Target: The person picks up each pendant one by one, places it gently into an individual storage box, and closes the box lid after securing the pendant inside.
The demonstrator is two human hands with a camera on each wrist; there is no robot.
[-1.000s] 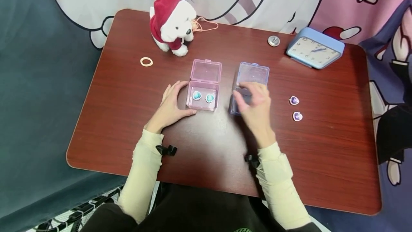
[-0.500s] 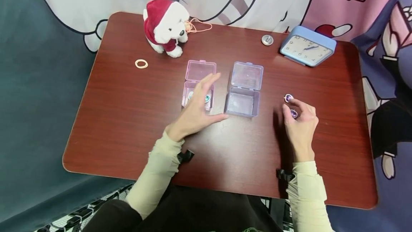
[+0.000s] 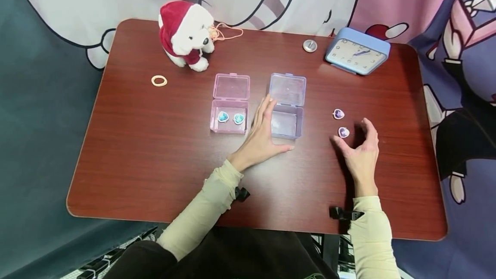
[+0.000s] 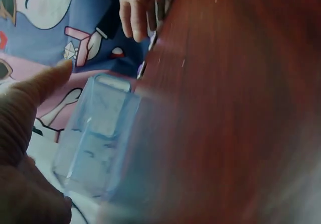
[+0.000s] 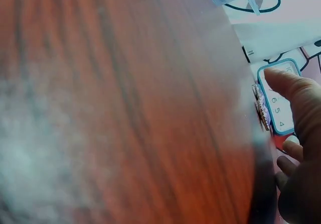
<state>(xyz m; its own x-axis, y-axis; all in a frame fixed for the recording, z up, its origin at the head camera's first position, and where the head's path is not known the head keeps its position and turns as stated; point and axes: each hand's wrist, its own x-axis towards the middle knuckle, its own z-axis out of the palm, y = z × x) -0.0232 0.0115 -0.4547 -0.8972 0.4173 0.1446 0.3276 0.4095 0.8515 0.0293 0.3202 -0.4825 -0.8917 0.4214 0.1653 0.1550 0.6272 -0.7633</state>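
A clear blue box (image 3: 286, 125) lies with its lid (image 3: 287, 88) flipped back and its base empty. My left hand (image 3: 266, 129) rests with straight fingers along the box's left wall, thumb at its front corner. In the left wrist view the box (image 4: 100, 133) sits just past my thumb (image 4: 35, 93). Two purple heart gems (image 3: 338, 113) (image 3: 343, 132) lie on the table to the right. My right hand (image 3: 357, 142) curves loosely around the nearer gem without pinching it. That gem (image 5: 261, 108) shows edge-on in the right wrist view.
A pink box (image 3: 228, 117) with its lid back holds two teal heart gems (image 3: 223, 116). At the back stand a plush dog (image 3: 184, 33), a silver knob (image 3: 309, 45) and a blue clock (image 3: 357, 56). A rubber ring (image 3: 159, 81) lies at the left.
My left hand left the pink box and came to the blue box's left side. My right hand went from the blue box to the purple gems, and its fingers now spread around the nearer one.
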